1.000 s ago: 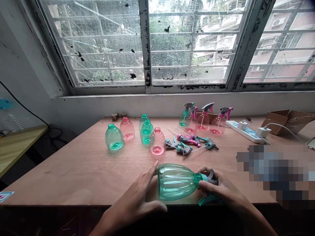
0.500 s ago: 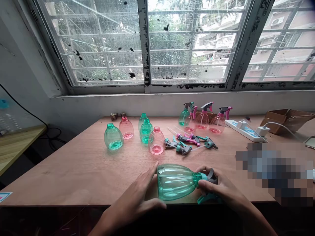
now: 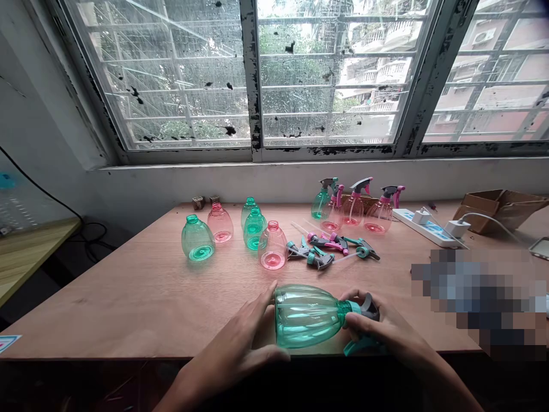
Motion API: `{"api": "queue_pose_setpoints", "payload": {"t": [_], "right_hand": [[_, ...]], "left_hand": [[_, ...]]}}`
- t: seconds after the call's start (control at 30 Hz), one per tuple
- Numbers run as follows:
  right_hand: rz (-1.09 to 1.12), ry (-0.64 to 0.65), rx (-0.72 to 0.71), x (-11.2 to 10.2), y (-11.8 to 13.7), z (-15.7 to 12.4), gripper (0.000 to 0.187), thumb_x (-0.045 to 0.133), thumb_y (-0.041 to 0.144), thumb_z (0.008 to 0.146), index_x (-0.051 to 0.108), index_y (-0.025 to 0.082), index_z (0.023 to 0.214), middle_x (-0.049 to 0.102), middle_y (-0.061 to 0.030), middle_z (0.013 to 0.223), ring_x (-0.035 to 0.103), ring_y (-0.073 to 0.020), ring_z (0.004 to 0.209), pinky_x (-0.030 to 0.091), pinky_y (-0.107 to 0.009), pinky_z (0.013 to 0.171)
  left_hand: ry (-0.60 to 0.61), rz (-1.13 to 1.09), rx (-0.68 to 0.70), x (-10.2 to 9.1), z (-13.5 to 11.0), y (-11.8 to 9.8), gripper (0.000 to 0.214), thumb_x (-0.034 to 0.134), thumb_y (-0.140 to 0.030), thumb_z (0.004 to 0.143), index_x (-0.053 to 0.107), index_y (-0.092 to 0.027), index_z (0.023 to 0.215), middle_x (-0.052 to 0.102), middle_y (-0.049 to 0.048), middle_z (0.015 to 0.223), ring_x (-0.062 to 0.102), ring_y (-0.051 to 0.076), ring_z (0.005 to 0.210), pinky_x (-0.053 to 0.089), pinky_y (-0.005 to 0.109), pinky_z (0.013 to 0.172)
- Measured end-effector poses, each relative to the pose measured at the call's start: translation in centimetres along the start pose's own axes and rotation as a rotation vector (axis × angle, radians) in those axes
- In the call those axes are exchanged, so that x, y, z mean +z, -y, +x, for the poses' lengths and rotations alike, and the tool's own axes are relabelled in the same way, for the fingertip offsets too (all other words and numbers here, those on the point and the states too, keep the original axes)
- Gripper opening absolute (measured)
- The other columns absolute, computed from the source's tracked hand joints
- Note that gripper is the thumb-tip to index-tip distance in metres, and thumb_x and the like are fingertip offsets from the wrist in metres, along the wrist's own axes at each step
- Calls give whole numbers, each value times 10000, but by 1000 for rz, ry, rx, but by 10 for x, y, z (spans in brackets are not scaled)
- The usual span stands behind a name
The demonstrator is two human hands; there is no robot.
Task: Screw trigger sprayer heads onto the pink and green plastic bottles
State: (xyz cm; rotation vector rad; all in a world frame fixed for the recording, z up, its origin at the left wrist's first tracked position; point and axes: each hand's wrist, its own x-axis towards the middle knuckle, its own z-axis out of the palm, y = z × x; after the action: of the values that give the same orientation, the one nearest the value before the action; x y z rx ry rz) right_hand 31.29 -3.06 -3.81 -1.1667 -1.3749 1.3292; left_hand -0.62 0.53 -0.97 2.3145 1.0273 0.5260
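the right hand (image 3: pixel 380 325) partly hides the spray head (image 3: pixel 370 308), and a pixelated patch (image 3: pixel 484 297) obscures part of the table (image 3: pixel 150 309).

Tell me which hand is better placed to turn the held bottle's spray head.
Probably the right hand: it grips the grey-and-teal plastic spray head, while the left hand is at the base of the translucent green plastic bottle.

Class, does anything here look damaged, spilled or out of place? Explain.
The window frame looks damaged: ragged dark patches interrupt its grey surface. A pixelated block hides part of the table at right. No spill shows; the held green bottle looks intact.
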Motion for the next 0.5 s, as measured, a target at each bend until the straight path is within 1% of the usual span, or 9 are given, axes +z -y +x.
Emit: {"api": "queue_pose_setpoints", "payload": {"t": [0.1,0.17,0.2,0.27,0.33,0.4,0.5], "right_hand": [[-9,-2,1,-1,0,0,475,755,531,840,579,154,1069,651,19,658,557,-163,635,408,-277,609],[-10,-5,3,-1,0,0,476,755,536,836,581,157,1067,651,17,657,558,-167,630,408,-281,605],[-8,-5,4,-1,0,0,477,756,537,833,582,160,1066,652,15,657,559,-169,626,407,-283,602],[-7,-7,6,0,0,0,478,760,539,828,584,164,1066,651,15,652,558,-170,617,403,-283,593],[-10,-11,5,0,1,0,475,763,541,825,588,167,1059,652,16,650,558,-169,613,401,-279,590],[-13,-17,8,0,1,1,475,766,545,820,590,171,1054,654,18,647,561,-171,611,402,-275,589],[-11,-20,17,0,1,1,485,770,554,813,588,175,1054,659,18,644,565,-174,608,403,-272,585]], "left_hand": [[-4,-14,65,1,0,2,874,657,-280,950,92,-383,1610,339,32,1655,383,301,1484,365,461,1209],[-9,-26,98,2,1,4,862,621,-242,970,63,-408,1606,357,19,1647,406,287,1472,385,445,1198],[-13,-27,100,3,1,3,897,645,-250,956,48,-407,1607,354,24,1648,400,296,1475,384,452,1197],[-19,-21,66,3,1,2,1031,741,-296,893,6,-388,1611,317,49,1664,365,331,1489,370,482,1202],[-13,-6,13,3,0,1,1115,811,-346,829,20,-372,1614,287,65,1674,333,357,1500,340,512,1214],[0,0,-14,2,0,0,1078,810,-375,827,76,-363,1616,304,64,1668,333,360,1500,331,516,1219],[6,-23,30,1,0,2,909,700,-330,923,109,-370,1612,337,43,1656,373,326,1486,355,478,1214]]}}
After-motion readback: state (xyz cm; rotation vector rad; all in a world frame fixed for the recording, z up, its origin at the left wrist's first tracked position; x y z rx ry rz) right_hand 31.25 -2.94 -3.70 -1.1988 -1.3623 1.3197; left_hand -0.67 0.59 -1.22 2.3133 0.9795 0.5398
